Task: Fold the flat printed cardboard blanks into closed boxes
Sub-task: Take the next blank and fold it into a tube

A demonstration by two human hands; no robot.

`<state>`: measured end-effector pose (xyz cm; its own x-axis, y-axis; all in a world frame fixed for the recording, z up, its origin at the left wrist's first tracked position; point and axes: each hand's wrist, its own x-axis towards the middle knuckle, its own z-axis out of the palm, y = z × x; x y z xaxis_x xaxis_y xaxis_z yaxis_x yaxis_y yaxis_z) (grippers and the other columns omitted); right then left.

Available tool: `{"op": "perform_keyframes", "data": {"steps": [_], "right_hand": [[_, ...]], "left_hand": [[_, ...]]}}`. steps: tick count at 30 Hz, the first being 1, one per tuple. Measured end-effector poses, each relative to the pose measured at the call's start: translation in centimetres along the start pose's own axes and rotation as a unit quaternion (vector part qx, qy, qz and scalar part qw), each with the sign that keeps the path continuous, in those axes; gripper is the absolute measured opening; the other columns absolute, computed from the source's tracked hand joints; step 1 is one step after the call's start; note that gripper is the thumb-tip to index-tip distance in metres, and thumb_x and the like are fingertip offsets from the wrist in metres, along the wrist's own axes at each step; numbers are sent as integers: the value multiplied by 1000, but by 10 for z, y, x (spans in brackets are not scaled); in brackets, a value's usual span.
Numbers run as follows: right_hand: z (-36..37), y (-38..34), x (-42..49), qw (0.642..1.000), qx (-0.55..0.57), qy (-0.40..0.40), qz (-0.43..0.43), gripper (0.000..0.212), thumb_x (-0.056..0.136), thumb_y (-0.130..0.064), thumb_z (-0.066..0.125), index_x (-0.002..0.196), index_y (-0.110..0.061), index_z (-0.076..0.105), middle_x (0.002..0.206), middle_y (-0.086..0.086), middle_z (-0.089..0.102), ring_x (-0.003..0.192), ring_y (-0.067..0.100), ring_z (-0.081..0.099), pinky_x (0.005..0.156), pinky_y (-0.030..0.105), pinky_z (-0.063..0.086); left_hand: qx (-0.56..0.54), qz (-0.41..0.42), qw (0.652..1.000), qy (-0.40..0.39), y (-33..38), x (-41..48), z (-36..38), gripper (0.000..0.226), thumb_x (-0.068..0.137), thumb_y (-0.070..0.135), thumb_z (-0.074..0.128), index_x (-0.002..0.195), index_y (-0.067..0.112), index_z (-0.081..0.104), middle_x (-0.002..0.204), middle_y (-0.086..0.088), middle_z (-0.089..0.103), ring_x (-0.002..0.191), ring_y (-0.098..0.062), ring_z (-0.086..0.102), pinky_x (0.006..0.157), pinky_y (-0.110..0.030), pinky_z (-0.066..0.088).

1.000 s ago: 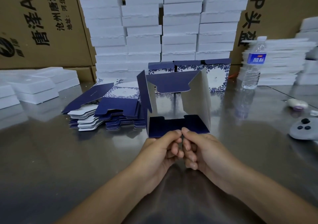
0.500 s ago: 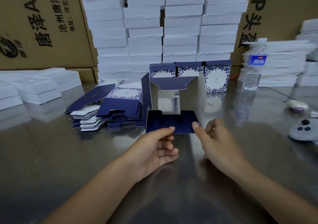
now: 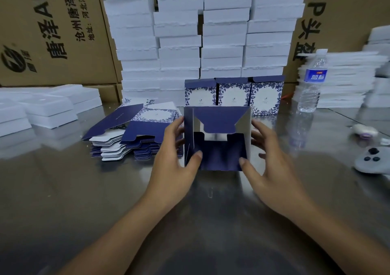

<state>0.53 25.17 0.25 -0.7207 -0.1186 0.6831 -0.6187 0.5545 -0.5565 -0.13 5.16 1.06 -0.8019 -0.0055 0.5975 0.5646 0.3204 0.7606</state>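
Steel table (image 3: 84,190), packing room: a half-built box (image 3: 219,120) stands at centre, open end toward the camera, bracketed by both hands. Left hand (image 3: 175,160) lies spread against the box's 9 o'clock wall; right hand (image 3: 272,165) lies spread against the 3 o'clock wall. Neither pinches. Fingers are fairly straight, and both thumbs (image 3: 195,158) press the bottom corners of the lower blue flap, pushing it inward. The upper blue flap hangs down from 12 o'clock, w/ a gap between the two where the far side shows through.

Flat blanks (image 3: 135,139) are stacked on the table at 9 o'clock of the box, close to the left hand. Three finished boxes (image 3: 233,92) sit in a row at 12 o'clock, just behind it. A water bottle (image 3: 312,84) stands at 2 o'clock.

Likely step: closing this end, approx. halfway thru the box. Risks from here: uneven thumb pressure could crease the lower flap off its score line; too much side squeeze may skew the walls so the tabs miss; the flaps may go in the wrong order and spring back open.
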Motion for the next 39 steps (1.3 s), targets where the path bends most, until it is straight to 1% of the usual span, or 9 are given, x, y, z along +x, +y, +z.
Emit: {"op": "perform_keyframes", "data": {"steps": [8, 12, 16, 18, 21, 24, 28, 34, 39], "right_hand": [[-3, -2, -1, 997, 59, -55, 4, 93, 60, -78, 64, 137, -54, 17, 132, -37, 39, 126, -8, 41, 98, 30, 37], [-2, -4, 0, 977, 208, -30, 35, 68, 72, -78, 52, 127, -40, 41, 113, -18, 62, 111, 4, 58, 90, 14, 41], [0, -4, 5, 968, 237, 38, 73, 38, 75, -60, 49, 98, -30, 54, 92, -12, 70, 92, 5, 66, 78, 11, 45], [1, -4, 6, 972, 217, 52, 75, 35, 74, -59, 51, 83, -25, 55, 84, -7, 67, 82, 0, 62, 75, 10, 44], [2, -2, 6, 978, 187, 53, 72, 45, 74, -62, 52, 75, -17, 52, 73, -5, 60, 71, -4, 52, 70, 10, 39], [1, 1, 6, 987, 140, 39, 67, 39, 75, -64, 53, 70, -25, 48, 68, -13, 54, 68, 4, 48, 73, 26, 40], [-1, -4, 5, 997, 41, 50, 39, 45, 80, -68, 46, 66, -26, 39, 64, -9, 46, 67, 12, 43, 65, 32, 37], [-1, -14, 1, 997, -35, 60, 23, 38, 88, -57, 36, 66, -27, 36, 61, 3, 43, 49, 19, 43, 48, 46, 40], [-2, -19, 0, 996, -68, 60, 2, 32, 91, -52, 33, 66, -32, 35, 58, -4, 42, 50, 12, 32, 47, 40, 30]], "left_hand": [[-64, -40, 997, -18, 17, -2, -2, 76, 68, 71, 61, 129, 72, 17, 126, 35, 43, 115, 10, 48, 92, -20, 41], [-76, -60, 995, 20, 16, -1, -2, 57, 66, 76, 59, 117, 60, 43, 114, 30, 48, 102, 12, 51, 86, -19, 40], [-87, -52, 993, 59, 15, 0, -2, 43, 62, 83, 55, 92, 52, 50, 107, 5, 55, 95, -13, 56, 81, -31, 43], [-103, -38, 992, 68, 15, -1, 0, 43, 63, 83, 57, 86, 48, 51, 104, -4, 54, 98, -30, 54, 85, -46, 43], [-128, -22, 989, 64, 18, -2, 1, 42, 66, 79, 61, 86, 43, 51, 108, 3, 55, 105, -28, 53, 94, -55, 42], [-132, -23, 990, 40, 20, -5, 3, 46, 66, 78, 61, 87, 38, 52, 112, 21, 56, 114, -12, 53, 97, -46, 44], [-103, 7, 994, 44, 26, -8, 4, 50, 67, 81, 54, 92, 37, 56, 105, 19, 57, 103, 8, 52, 83, -7, 37], [-103, 4, 994, 47, 29, -9, 3, 43, 68, 71, 59, 89, 35, 56, 108, 16, 59, 107, 7, 52, 85, -11, 38], [-102, -2, 993, 52, 28, -9, 2, 41, 69, 67, 57, 90, 32, 56, 112, 14, 58, 111, 6, 51, 87, -9, 37]]}}
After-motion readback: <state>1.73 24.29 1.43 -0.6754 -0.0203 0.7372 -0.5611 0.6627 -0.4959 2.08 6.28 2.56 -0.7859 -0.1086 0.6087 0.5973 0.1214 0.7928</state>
